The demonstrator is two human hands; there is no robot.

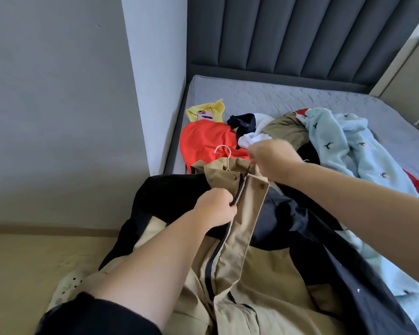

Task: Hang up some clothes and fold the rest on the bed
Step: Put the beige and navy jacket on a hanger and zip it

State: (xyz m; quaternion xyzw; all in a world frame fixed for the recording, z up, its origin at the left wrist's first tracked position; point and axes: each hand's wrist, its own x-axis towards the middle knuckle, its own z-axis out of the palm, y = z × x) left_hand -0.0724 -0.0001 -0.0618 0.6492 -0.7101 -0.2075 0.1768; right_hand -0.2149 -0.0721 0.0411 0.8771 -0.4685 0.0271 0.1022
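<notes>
As we appear to be closing the one tan-and-black jacket, draped over the near edge of the bed on its one hanger, our left hand pinches the zipper edge and our right hand pinches the collar top; keeping that line taut should help. Farther up the bed lie about six loose garments and one phone.

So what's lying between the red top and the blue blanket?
In the head view, a heap sits between the red top and the blue blanket: a navy garment, a white garment and an olive garment.
</notes>
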